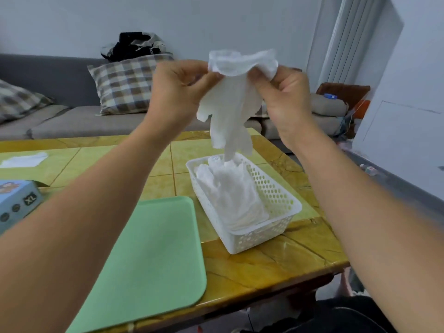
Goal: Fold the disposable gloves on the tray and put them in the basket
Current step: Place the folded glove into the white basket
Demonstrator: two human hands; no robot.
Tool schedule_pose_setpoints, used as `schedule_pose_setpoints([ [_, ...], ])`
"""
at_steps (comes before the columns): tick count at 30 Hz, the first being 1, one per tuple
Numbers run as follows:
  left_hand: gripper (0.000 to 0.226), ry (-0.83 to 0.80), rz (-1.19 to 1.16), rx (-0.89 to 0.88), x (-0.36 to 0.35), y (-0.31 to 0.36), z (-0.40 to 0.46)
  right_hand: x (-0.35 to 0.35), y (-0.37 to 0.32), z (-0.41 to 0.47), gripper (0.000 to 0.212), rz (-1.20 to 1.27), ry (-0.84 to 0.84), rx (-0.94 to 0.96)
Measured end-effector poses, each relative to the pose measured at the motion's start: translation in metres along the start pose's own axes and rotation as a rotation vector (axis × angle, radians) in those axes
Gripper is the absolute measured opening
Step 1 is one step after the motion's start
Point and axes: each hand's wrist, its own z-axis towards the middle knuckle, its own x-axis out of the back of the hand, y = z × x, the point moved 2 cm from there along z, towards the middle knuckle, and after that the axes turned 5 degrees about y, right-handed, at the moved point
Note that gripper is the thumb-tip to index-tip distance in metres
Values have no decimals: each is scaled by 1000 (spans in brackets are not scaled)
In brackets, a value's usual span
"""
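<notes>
- My left hand (179,88) and my right hand (282,97) each pinch the cuff of one white glove (228,109), fingers curled tight on it.
- The glove hangs in the air, not folded yet, its tips just over the basket (274,195).
- The basket already has a pile of gloves (230,193) inside.
- The green tray (153,255), at 9 o'clock from the basket, shows no gloves.
- I think this one is the last.

white glove (230,111) hanging above basket (283,205)
</notes>
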Motion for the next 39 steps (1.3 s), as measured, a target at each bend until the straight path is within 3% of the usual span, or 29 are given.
schedule_pose_setpoints([
  [4,13,-191,174,241,-4,-66,-59,12,61,-46,10,-149,-157,-213],
  [6,14,-258,182,347,-4,-85,-90,21,73,-66,9,-180,-242,-276],
  [11,21,-163,32,428,-6,-62,-77,21,37,-60,11,-128,-211,-288],
  [15,20,-60,-95,440,-15,-7,-34,16,-9,-33,20,193,-116,-411],
  [19,13,-34,-156,711,-23,-1,-20,12,-9,-20,24,206,-106,-568],
  [22,10,-54,-70,816,-24,-22,-22,9,19,-20,23,122,-132,-702],
  [25,15,-40,-84,714,-15,-31,-12,0,28,-11,14,76,-125,-558],
  [28,17,4,-112,395,-2,-28,7,-4,23,7,10,125,-50,-224],
  [30,11,12,-12,241,1,-29,8,-3,27,9,9,127,-67,-138],
  [33,6,-94,126,214,-4,-55,-23,4,61,-12,10,-22,-126,-225],
  [39,2,-398,295,378,-23,-105,-108,42,112,-78,17,-247,-425,-440],
])
